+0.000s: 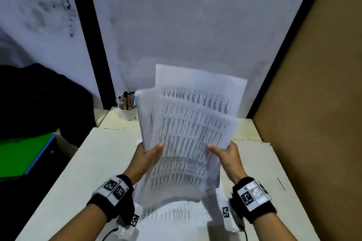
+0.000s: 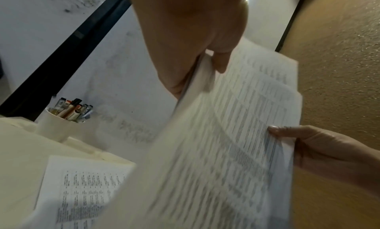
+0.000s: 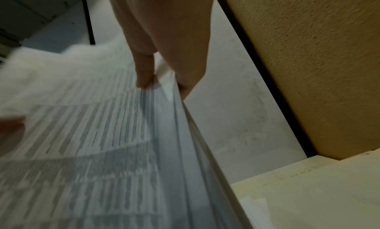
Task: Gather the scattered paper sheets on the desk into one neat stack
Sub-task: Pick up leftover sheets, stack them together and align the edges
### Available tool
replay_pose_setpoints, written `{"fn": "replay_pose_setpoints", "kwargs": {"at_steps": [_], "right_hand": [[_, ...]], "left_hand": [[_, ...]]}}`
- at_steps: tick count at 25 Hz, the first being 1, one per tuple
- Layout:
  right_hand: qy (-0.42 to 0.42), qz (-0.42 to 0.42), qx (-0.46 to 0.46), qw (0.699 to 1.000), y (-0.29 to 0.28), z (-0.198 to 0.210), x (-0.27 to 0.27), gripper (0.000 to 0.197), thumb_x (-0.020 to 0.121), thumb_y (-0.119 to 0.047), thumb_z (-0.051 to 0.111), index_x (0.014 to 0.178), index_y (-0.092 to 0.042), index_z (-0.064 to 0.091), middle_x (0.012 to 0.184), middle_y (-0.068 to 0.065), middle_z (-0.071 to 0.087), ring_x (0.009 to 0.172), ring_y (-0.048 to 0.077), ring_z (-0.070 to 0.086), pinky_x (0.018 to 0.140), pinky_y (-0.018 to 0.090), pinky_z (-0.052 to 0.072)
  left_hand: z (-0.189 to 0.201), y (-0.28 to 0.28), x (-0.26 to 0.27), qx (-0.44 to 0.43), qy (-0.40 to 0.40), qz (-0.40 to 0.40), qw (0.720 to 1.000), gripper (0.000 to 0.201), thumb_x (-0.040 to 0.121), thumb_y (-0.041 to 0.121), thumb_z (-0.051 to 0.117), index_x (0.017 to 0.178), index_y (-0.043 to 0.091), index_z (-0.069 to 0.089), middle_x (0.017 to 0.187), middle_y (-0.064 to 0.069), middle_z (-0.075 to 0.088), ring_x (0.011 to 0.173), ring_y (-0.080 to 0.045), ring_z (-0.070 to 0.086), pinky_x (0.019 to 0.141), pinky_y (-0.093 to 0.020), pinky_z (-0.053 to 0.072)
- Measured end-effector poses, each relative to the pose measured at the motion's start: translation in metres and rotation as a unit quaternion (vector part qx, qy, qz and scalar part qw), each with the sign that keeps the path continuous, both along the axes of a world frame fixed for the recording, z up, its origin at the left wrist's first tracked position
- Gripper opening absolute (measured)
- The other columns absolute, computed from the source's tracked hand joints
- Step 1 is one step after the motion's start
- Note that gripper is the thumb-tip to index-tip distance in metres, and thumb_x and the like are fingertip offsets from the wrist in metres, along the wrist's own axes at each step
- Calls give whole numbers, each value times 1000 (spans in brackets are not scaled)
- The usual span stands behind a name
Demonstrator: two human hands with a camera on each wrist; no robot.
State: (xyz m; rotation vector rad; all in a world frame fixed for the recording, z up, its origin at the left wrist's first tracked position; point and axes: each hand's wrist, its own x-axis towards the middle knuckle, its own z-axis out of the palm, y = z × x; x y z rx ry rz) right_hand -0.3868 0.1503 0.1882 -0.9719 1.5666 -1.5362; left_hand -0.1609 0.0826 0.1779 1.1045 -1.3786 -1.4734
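I hold a fanned bundle of printed paper sheets [image 1: 188, 133] upright above the cream desk [image 1: 78, 178]. My left hand [image 1: 149, 151] pinches the bundle's left side, thumb in front, and the left wrist view shows that hand [image 2: 207, 62] gripping the sheets [image 2: 236, 135]. My right hand [image 1: 223, 150] pinches the right side; in the right wrist view its fingertips [image 3: 146, 81] clamp the sheets' edge [image 3: 123, 135]. The sheets are uneven and blurred. One more printed sheet [image 1: 174, 214] lies flat on the desk under the bundle, seen too in the left wrist view as a sheet [image 2: 82, 183].
A white cup of pens [image 1: 127, 108] stands at the desk's back left. A brown board wall [image 1: 313, 84] closes the right side, a grey wall [image 1: 195, 25] the back. A green folder [image 1: 23, 154] and a dark bag [image 1: 49, 100] lie off the desk's left edge.
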Motion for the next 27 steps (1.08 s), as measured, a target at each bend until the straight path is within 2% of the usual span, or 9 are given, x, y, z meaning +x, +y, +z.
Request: {"fn": "replay_pose_setpoints", "kwargs": {"at_steps": [3,6,9,11,14,16,20,23,27], "right_hand": [[-7,36,25,999,-1,-12,7,26,76,3,68,98,-11,66,78,-8,75,80,8,71,81,29,57],[-19,40,35,998,-2,-19,13,21,77,-3,69,92,-18,67,77,-10,76,86,15,71,85,36,56],[-39,19,-1,999,-5,-15,7,16,79,-5,67,87,-19,67,73,-9,76,76,10,72,76,30,58],[-60,22,-11,998,-7,-18,4,15,78,-6,68,87,-18,67,74,-7,76,76,9,72,73,25,59],[-35,72,80,994,-4,-50,11,17,81,-10,66,92,-23,64,84,-7,75,82,3,70,71,14,53],[-9,49,130,990,-4,-72,16,7,84,-15,64,86,-21,64,88,1,71,85,15,69,67,14,52],[16,-65,121,990,-5,-56,5,19,85,-14,62,69,-9,53,58,3,46,55,18,43,35,7,33],[-24,-129,93,987,1,-36,-16,10,89,-6,56,88,2,51,70,7,42,51,18,34,29,8,28],[-32,-178,116,977,4,-41,-33,13,90,-10,55,92,1,49,66,4,38,55,18,36,31,11,30]], "left_hand": [[-4,1,1,13,-14,-19,1000,46,59,44,78,98,25,63,87,11,74,87,-3,68,82,-25,54],[-4,3,-5,21,-25,-21,999,49,61,45,76,102,22,62,96,6,71,94,-8,66,85,-30,50],[8,-1,-8,3,-13,11,1000,12,80,21,67,92,23,65,84,7,74,85,-7,68,73,-22,53],[7,-4,-8,-16,-15,8,1000,15,83,14,62,81,29,64,68,17,74,72,2,68,62,-12,54],[-17,-9,-8,16,-45,-13,999,8,83,23,63,90,26,63,86,6,75,83,-5,68,82,-30,57],[-52,-20,-1,57,-115,-58,990,30,77,35,68,103,19,62,109,-9,69,98,-19,66,95,-42,50],[-123,-29,42,135,-330,-30,934,55,80,23,64,130,8,46,134,-16,51,122,-28,51,99,-30,38],[-157,-18,79,167,-507,59,843,63,82,32,57,137,11,35,138,-19,42,124,-37,42,103,-38,37],[-164,-3,79,163,-551,79,815,84,71,46,65,134,6,28,139,-18,31,124,-39,33,102,-44,36]]}}
